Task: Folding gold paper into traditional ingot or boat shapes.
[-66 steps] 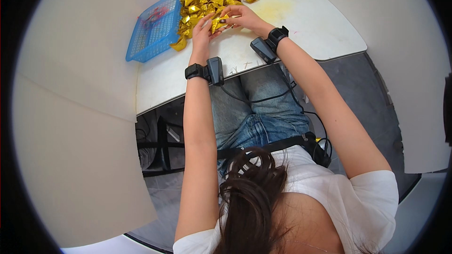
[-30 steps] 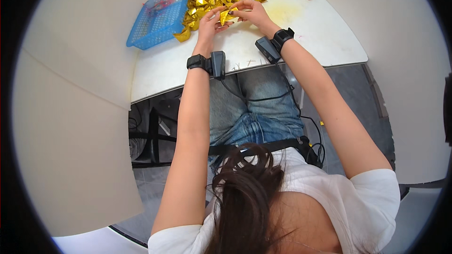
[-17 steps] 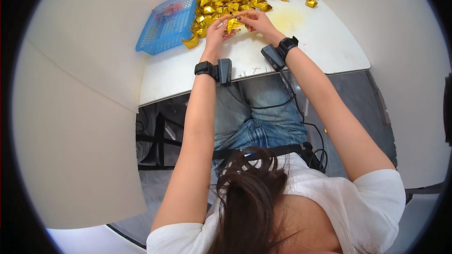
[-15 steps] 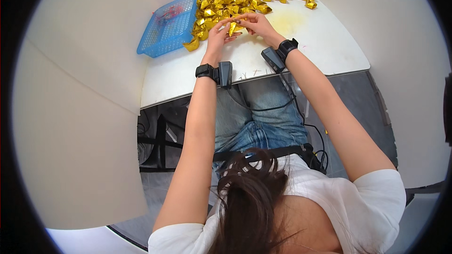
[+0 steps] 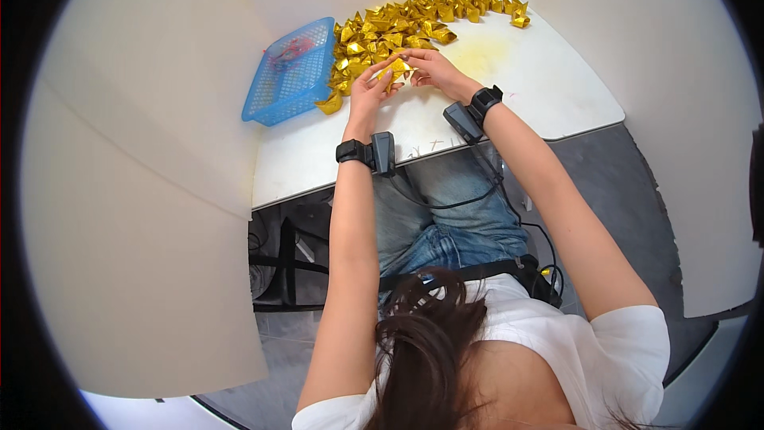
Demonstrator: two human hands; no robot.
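The left hand (image 5: 368,96) is holding a folded gold piece (image 5: 392,73) in a nearly closed grip, the thumb pressing on its near face and the fingers passing behind it. The right hand (image 5: 438,72) is also pinching that piece at its upper right side, its grip narrowed to the fingertips. The piece is sitting between the two hands, just above the white surface (image 5: 549,80) and in front of a heap of gold folded shapes (image 5: 374,38), which is trailing away into a row along the far edge.

Left of the heap, a blue perforated basket (image 5: 274,115) is standing on the surface and holding something pinkish-red (image 5: 296,49). Near the front edge, thin dark hand-drawn strokes (image 5: 430,146) are showing, too small to read with certainty. A tiny pink mark (image 5: 512,96) is showing farther right, and a pale yellow stain (image 5: 481,57) is spreading near the heap. Both wrists are wearing black straps (image 5: 354,151) with dark grey modules (image 5: 383,154), and a black cable (image 5: 446,205) is looping below them.
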